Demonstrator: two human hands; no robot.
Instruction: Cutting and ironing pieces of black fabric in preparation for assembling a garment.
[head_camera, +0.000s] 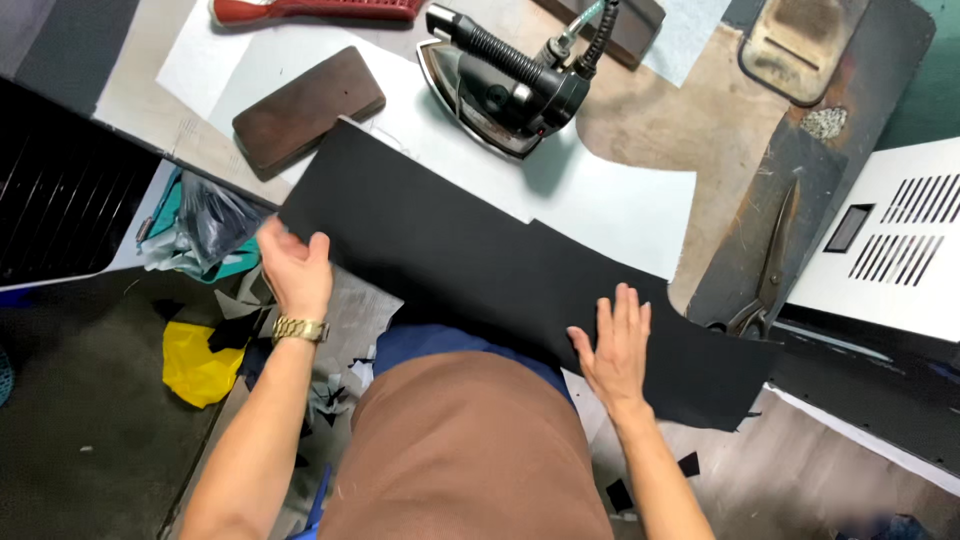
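A long black fabric piece (470, 245) lies across the near edge of the work table. My left hand (295, 265), with a gold watch on the wrist, grips the fabric's left end at the table edge. The palm of my right hand (615, 350) rests flat on the fabric's right part, fingers spread. A black steam iron (495, 85) stands on the white pressing cloth (610, 195) just beyond the fabric.
A brown wooden block (305, 110) lies at the back left, a red brush (310, 10) behind it. Large scissors (770, 265) rest on a dark strip at right, next to a white vented machine housing (890, 240). Fabric scraps and a yellow bag (195, 365) litter the floor.
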